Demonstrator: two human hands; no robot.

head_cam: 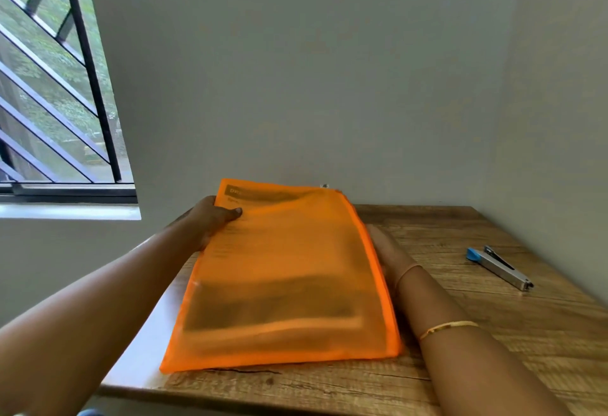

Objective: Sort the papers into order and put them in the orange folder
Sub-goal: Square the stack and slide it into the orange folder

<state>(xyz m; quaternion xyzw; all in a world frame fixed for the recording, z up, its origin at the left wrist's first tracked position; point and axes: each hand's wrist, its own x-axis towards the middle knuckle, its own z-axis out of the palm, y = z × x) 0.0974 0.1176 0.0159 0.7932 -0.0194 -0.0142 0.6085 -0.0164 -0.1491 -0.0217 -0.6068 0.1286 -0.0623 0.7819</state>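
Orange folder: the orange folder [283, 280] lies on the wooden table [493, 333], near edge resting on the top, far end tipped up off it — blurred, so it looks to be on the move.
Papers: printed papers [250, 241] show through the translucent orange skin, a dark header band at the far left corner; they seem fully inside, though whether they are in order I cannot tell.
Zip edge: the brighter orange strip runs along the right side, and a small metal pull [325, 186] sits at the far right corner; I cannot tell if the zip is closed.
Left hand: the left hand [214, 218] is clamped on the far left edge, thumb on top, fingers underneath.
Right hand: the right hand [388, 251] lies flat and open beside the right edge, palm side against the folder, mostly hidden behind it — not pinching anything that I can see.
Step in hand: my guess is squaring up and setting the filled folder down.
Doing it well: keep the left pinch firm, lower the far end gently so the sheets do not slide toward the open side, and use the flat right palm as a fence.
Nearby: a stapler [500, 267] with a blue end lies well apart on the right; a barred window [56, 86] is at the far left.
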